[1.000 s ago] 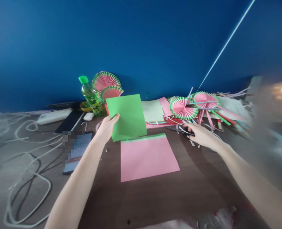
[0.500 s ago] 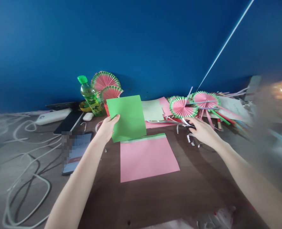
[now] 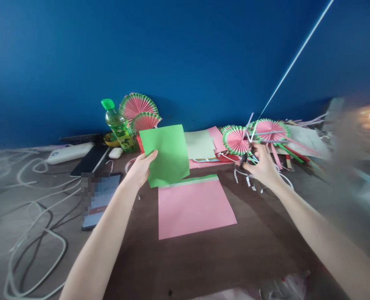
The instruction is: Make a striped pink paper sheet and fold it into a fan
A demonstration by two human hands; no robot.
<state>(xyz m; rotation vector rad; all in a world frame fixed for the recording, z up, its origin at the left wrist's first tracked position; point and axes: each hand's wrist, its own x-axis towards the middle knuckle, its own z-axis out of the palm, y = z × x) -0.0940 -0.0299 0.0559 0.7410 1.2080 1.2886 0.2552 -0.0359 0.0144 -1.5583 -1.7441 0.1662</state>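
A green sheet of paper (image 3: 169,154) is held up by its left edge, pinched between the thumb and fingers of my left hand (image 3: 143,168). Below it, a pink sheet of paper (image 3: 194,208) with a green and white strip along its top edge lies flat on the brown table (image 3: 197,271). The green sheet's lower part overlaps the pink sheet's top edge in view. On the right, my right hand (image 3: 263,164) is closed around the dark handles of scissors (image 3: 245,159). Their blades point up and away from me, apart from the paper, in front of a pleated pink paper fan.
Pleated pink and green paper fans (image 3: 138,107) stand by a green-capped bottle (image 3: 118,125) at the back left. More fans (image 3: 270,129) and paper scraps lie back right. A phone (image 3: 102,200), a power bank (image 3: 69,152) and white cable (image 3: 63,246) occupy the left side.
My right hand has turned the scissors, so the blades swing from pointing left toward the green sheet to pointing upward. The green sheet in my left hand has barely moved.
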